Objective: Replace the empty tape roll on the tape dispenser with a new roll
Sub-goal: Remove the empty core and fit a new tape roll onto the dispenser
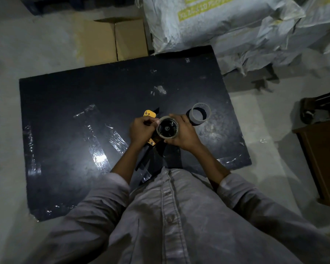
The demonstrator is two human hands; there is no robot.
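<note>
I hold a yellow and black tape dispenser (148, 113) above the middle of a black tabletop (69, 103). A new tape roll (161, 134) sits on the dispenser's black hub. My right hand (183, 131) wraps around the right side of the roll. Touching the roll's left edge, my left hand (141, 130) has its fingers closed over the dispenser's body. An empty grey cardboard core (200, 113) stands on the tabletop just beyond my right hand. Most of the dispenser is hidden by my hands.
Strips of clear tape (97, 149) are stuck across the tabletop. A cardboard box (114, 39) stands beyond the far edge, white sacks (227, 21) at the far right, and a wooden cabinet (320, 159) to the right.
</note>
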